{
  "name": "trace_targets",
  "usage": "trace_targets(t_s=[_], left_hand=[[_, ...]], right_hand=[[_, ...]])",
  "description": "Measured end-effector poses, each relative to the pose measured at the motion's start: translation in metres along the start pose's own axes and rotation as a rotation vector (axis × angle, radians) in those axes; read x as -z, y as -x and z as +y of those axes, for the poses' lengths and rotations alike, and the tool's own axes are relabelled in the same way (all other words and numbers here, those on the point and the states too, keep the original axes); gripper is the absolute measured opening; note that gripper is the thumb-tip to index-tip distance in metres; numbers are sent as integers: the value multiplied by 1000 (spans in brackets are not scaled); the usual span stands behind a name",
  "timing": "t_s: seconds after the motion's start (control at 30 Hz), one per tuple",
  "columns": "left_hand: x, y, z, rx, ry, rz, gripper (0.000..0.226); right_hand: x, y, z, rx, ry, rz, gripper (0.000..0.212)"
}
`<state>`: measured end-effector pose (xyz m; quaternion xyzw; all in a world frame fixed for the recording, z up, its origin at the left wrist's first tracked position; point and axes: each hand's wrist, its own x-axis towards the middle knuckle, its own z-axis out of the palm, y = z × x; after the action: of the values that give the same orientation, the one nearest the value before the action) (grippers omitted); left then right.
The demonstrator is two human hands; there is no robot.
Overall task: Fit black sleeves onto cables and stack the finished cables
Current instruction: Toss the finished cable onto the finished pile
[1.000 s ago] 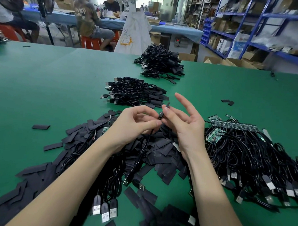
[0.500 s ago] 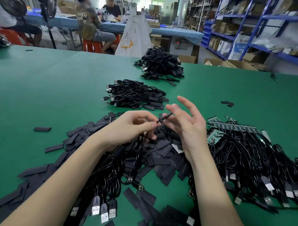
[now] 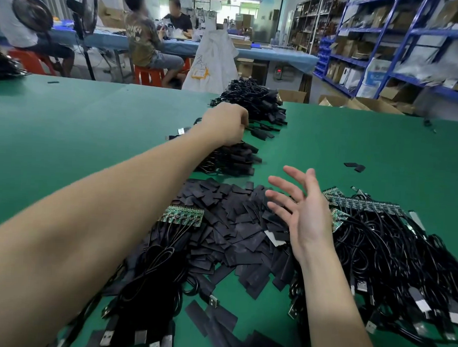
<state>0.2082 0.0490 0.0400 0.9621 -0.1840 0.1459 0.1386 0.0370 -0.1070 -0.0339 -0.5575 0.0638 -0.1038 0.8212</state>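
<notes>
Wide green felt-covered table (image 3: 80, 130), carrying everything.

Big tangle of unsleeved black cables with green circuit-board ends (image 3: 392, 259), right of the free grip and just beside it.

Loose heap of flat black sleeves (image 3: 228, 225), under and left of the free grip.

Near stack of finished sleeved black cables (image 3: 231, 160), directly below the far grip; second, farther stack (image 3: 254, 101) just beyond it.

Left hand (image 3: 226, 126) extended out over the near stack, knuckles up, fingers curled down; a dark sleeved end shows at the fingertips, so apparently pinching the just-finished cable, though the hold itself is hidden behind the hand.

Right hand (image 3: 299, 210) hovering palm-in, fingers spread and relaxed, holding nothing.

Step in hand, as judged: setting the finished cable on the stack.

- Lower until the cable touches the stack, then release; no tossing.
- Lay the sleeved end the same way as the others, toward the right of the grip.
- Keep the trailing cord clear of the sleeve heap.
- Free grip well placed for the next sleeve or cable.
</notes>
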Motion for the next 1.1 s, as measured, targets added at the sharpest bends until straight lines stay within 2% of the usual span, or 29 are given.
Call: trace_targets(t_s=[0.1,0.3,0.4,0.53,0.7,0.8,0.93,1.03,1.1], left_hand=[[-25,-10,-20,-63,-200,15,26],[-72,-4,-52,0,-339,-99,45],[-70,-3,-50,-6,-259,-63,50],[-48,18,-37,-27,-64,95,48],[-22,86,-27,32,340,201,24],[-18,129,-28,91,403,126,35],[-18,162,-36,146,165,-149,36],[-18,168,-37,141,46,-158,35],[-20,169,-38,134,74,-121,40]], right_hand=[[0,-1,1,-9,23,-9,45],[0,-3,3,-23,42,-38,44],[0,-4,4,-28,62,-39,42],[-2,-3,5,-36,110,-50,34],[-7,-1,9,-86,266,-78,21],[-22,3,12,-172,368,-164,21],[-46,13,25,-191,528,-305,13],[-54,17,34,-148,609,-278,8],[-58,19,39,-137,621,-242,7]])
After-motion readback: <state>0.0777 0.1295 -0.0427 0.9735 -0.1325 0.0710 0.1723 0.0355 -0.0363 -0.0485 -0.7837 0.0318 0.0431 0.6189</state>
